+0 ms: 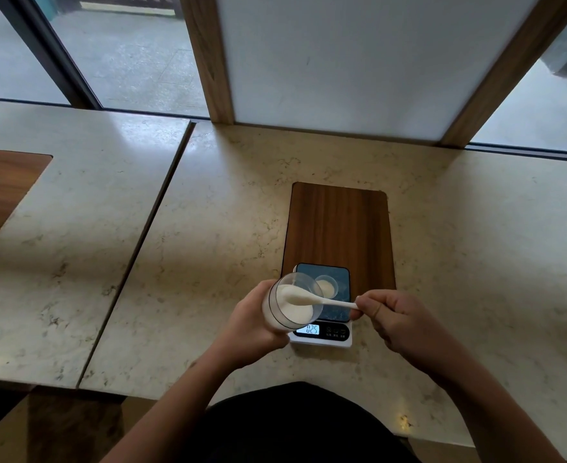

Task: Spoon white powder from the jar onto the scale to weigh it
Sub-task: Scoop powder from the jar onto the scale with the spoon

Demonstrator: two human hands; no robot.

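My left hand (250, 324) grips a clear jar (290, 304) of white powder, tilted with its mouth toward the right, just left of the scale. My right hand (389, 320) pinches the handle of a white spoon (312, 299); its bowl is inside the jar's mouth, heaped with powder. The small digital scale (337, 337) has a dark platform and a lit display reading about 025. On the platform sits a small clear dish (325, 286) with a little white powder in it, partly hidden behind the jar's rim.
The scale stands at the near end of a dark wooden board (339, 225) set in the marble counter (208, 245). A seam separates a second counter slab (75, 228) on the left. A wood-framed white panel (342, 61) and windows rise behind.
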